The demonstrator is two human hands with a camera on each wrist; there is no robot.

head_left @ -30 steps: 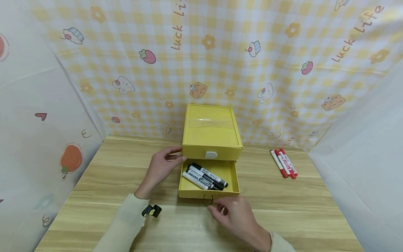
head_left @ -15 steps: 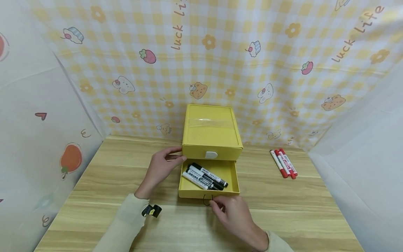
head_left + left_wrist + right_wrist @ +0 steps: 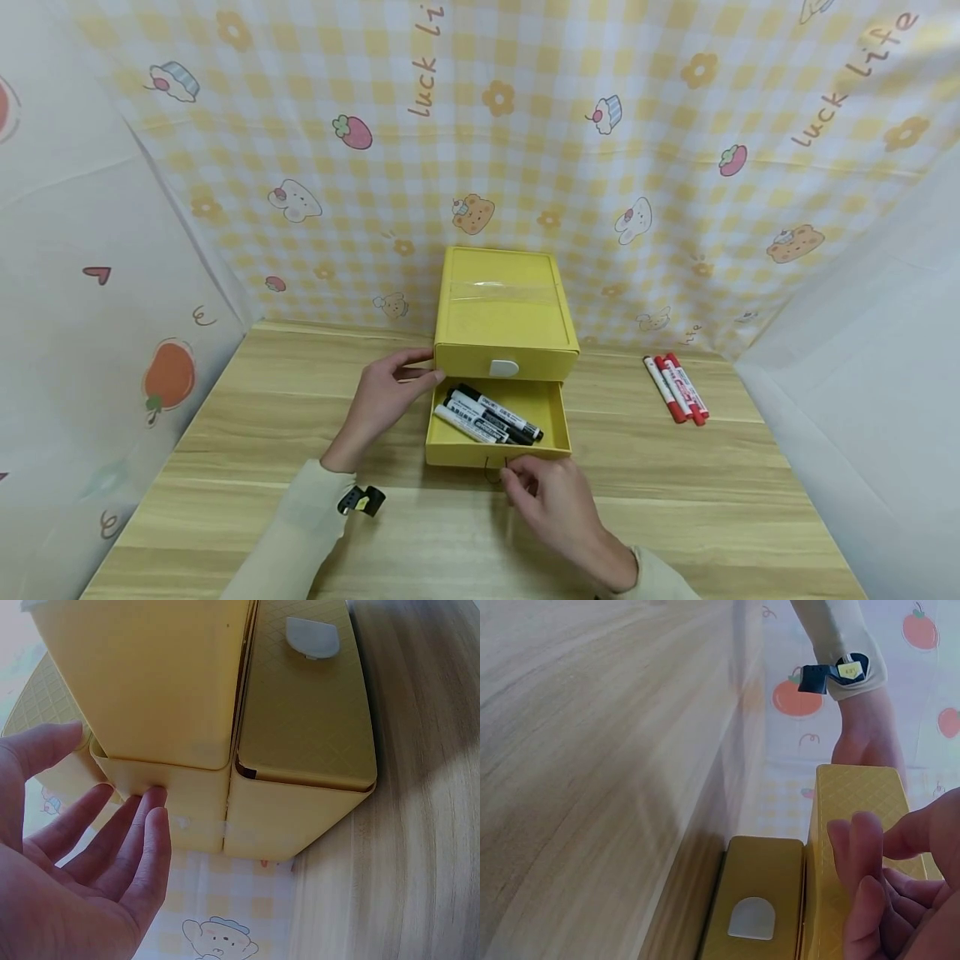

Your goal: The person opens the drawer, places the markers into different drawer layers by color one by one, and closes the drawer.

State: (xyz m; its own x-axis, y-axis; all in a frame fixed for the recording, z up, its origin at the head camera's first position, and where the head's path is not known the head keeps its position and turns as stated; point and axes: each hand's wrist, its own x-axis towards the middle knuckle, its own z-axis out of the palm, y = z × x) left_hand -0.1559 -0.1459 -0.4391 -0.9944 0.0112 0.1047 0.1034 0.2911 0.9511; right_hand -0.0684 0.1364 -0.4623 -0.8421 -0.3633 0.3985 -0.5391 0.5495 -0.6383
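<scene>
Right hand (image 3: 558, 500) closed in an apparent pinch on a black loop (image 3: 487, 472), a person works the pulled-out middle drawer (image 3: 457, 455) of a yellow cabinet (image 3: 498, 321) at the back of a table (image 3: 420, 542). The left hand (image 3: 386, 396), fingers loosely extended, touches the cabinet's side. Markers (image 3: 495, 407) lie in the drawer. The step looks like sliding it; which way is unclear. The next move calls for a straight, level slide, cabinet braced.
</scene>
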